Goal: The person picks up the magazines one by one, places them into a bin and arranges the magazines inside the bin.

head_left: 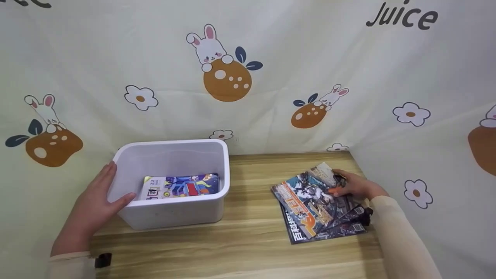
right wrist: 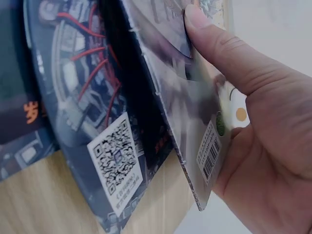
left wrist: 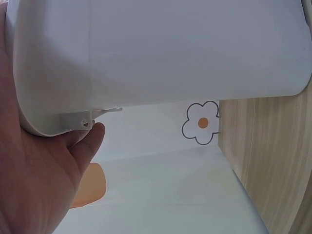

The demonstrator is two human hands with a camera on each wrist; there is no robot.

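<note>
Head view: top magazine [head_left: 304, 197] was on the R side of the table [head_left: 252, 255], nr its R edge, fanned over lower magazines [head_left: 337, 231]. Its long axis ran slantwise, front-L to back-R, w/ orange title end facing front-L. Lower magazines lay closer to L-R, w/ QR labels [head_left: 357, 227] at R end. R hand [head_left: 358, 186] pinched the top one at its R part, thumb on cover; R wrist view had that side lifted off the ones below, barcode [right wrist: 209, 152] showing.

L hand [head_left: 95, 197] was clamped on the white bin [head_left: 170, 215] at its L end, thumb over front rim. Bin stood upright nr table's back edge, L of the magazines & well apart, long axis approx. parallel to that edge. Inside, a colourful booklet [head_left: 190, 186] lay w/ long axis L-R, front side hidden by bin wall. Patterned curtain [head_left: 263, 120] hung behind.
</note>
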